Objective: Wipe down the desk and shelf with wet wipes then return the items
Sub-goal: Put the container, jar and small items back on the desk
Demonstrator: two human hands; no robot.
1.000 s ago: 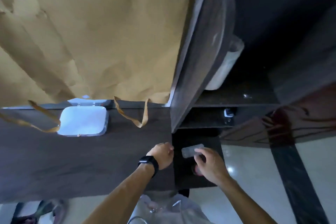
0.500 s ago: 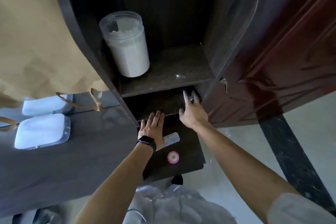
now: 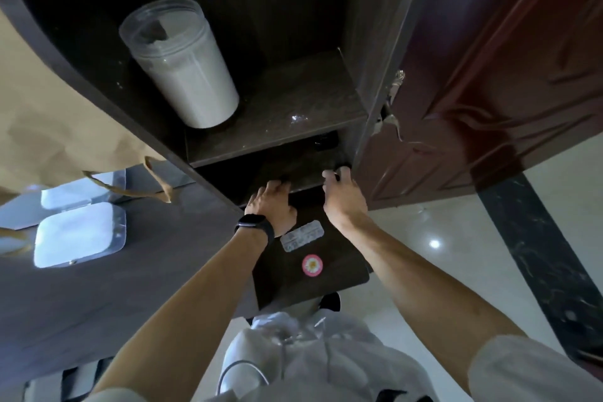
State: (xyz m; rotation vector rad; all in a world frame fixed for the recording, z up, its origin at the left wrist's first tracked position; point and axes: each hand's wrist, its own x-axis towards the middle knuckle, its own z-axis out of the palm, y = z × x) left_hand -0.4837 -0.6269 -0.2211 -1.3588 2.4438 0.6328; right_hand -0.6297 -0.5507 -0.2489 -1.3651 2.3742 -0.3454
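Though straight before, left hand (image 3: 272,206) and right hand (image 3: 343,197) now curl at the shelf (image 3: 301,171); grip contents unclear.

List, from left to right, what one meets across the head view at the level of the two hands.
wet wipes pack → left hand → right hand → reddish-brown door
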